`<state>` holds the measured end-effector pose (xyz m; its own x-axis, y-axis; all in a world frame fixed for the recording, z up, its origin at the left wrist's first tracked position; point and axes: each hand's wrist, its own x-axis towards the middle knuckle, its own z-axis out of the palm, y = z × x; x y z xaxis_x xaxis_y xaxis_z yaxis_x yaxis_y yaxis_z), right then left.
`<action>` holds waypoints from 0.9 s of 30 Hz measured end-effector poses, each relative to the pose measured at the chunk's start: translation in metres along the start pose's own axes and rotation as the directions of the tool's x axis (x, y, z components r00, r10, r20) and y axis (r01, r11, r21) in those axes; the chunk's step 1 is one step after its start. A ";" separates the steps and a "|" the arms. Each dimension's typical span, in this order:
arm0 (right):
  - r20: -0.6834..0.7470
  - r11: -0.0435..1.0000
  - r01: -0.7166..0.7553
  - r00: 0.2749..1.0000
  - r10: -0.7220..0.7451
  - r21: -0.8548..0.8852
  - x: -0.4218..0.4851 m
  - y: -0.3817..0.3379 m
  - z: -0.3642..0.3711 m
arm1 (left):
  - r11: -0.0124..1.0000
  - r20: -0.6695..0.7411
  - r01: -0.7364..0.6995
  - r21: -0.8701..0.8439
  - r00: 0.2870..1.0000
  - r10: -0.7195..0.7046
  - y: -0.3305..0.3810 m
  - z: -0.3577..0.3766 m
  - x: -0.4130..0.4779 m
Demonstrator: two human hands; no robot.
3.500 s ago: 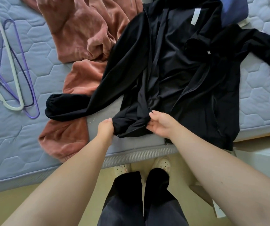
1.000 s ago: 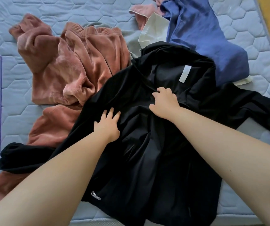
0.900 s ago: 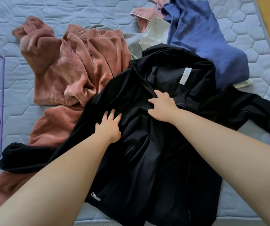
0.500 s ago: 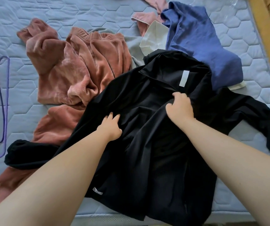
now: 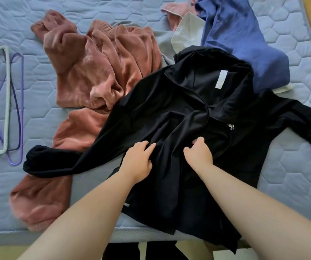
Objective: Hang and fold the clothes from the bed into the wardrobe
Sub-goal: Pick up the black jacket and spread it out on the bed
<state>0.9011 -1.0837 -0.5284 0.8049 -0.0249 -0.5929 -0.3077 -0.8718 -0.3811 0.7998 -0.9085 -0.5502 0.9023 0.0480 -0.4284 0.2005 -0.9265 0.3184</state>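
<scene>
Leaning over the edge of the bed (image 5: pixel 291 177), the person has both bare arms stretched out onto a black jacket (image 5: pixel 169 109) that lies spread open across the quilted mattress. Its hem hangs just over the near edge and its sleeves are flung out to either side. The left hand (image 5: pixel 137 162) rests flat on the cloth near the middle, fingers straight and slightly spread. The right hand (image 5: pixel 198 153), just beside it, has its fingers curled into a fold of the same jacket, gripping the fabric. A white label (image 5: pixel 220 79) shows inside the collar. A crumpled pink velour garment (image 5: pixel 98 72) lies partly under the jacket's left sleeve, and a blue garment (image 5: pixel 235 44) sits touching the collar at the far side. Two hangers (image 5: pixel 6 102), one pale and one purple, lie together well apart from the clothes at the left.
</scene>
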 end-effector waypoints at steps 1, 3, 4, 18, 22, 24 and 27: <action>0.191 0.980 -0.159 0.972 0.134 0.120 0.001 0.008 0.009 | 0.999 0.041 -0.027 0.026 0.999 0.026 0.001 0.009 -0.005; 0.424 0.918 -0.273 0.896 0.134 0.287 -0.002 0.018 0.026 | 0.998 0.150 -0.026 0.050 0.988 0.018 0.004 0.023 -0.013; 0.385 0.906 -0.252 0.916 0.111 0.339 -0.006 0.021 0.029 | 0.998 0.197 -0.003 0.058 0.980 -0.008 0.004 0.029 -0.016; -0.257 0.980 0.189 0.946 -0.198 -0.059 0.011 0.035 -0.026 | 0.985 0.278 0.166 0.055 0.945 -0.174 0.012 -0.003 0.004; -0.189 0.883 0.437 0.865 -0.465 -0.171 0.031 -0.005 -0.034 | 0.975 0.237 0.221 -0.034 0.949 -0.207 0.018 -0.012 0.017; -0.050 0.901 0.355 0.924 -0.378 -0.248 0.044 -0.019 -0.036 | 0.970 0.273 0.233 -0.068 0.940 -0.206 0.019 -0.014 0.023; -0.136 0.939 0.085 0.981 -0.137 -0.332 0.048 -0.029 -0.043 | 0.960 0.299 0.251 -0.121 0.932 -0.206 0.017 -0.015 0.024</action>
<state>0.9708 -1.0809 -0.5151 0.9009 0.0286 -0.4331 -0.0521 -0.9835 -0.1732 0.8304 -0.9172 -0.5424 0.6851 0.1236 -0.7179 0.4653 -0.8325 0.3007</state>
